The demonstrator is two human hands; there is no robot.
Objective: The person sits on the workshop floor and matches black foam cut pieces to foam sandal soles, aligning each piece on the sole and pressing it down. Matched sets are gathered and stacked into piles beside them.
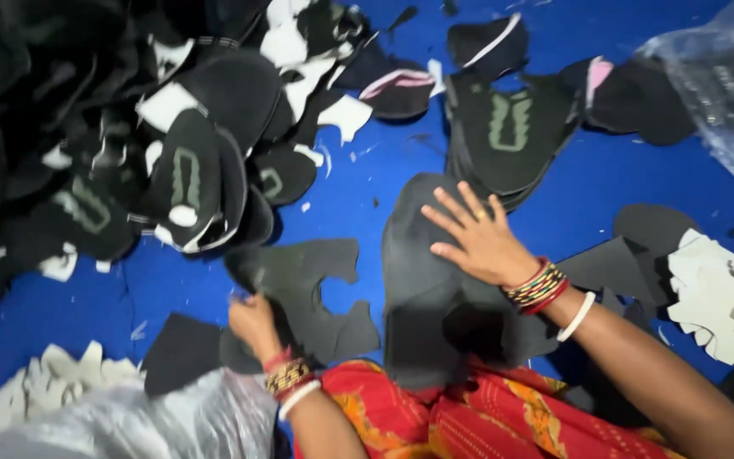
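Dark grey cut sheet (422,280) lies at centre, its lower end draped over the lap in red patterned cloth (486,416). Right hand (477,238) rests flat on its upper part, fingers (452,204) spread and open — pressing, not gripping. At 8 o'clock of it, a second grey piece with notched cut-outs (312,289); left hand (252,319) has its fingers closed on that piece's left edge.

Step in hand, as judged: sorting or pairing cut parts, one held flat, one pinched. The next move would call for a clean pick of a single layer — the sheets look thin and limp.

Around: blue floor covering (367,170); a heap of black printed pieces (189,170) at 10 o'clock; a neater stack (507,127) at 1 o'clock; white cut-outs (715,297) at 3 o'clock; clear plastic bag (172,425) at 7 o'clock, close beside the left wrist, crowding it.
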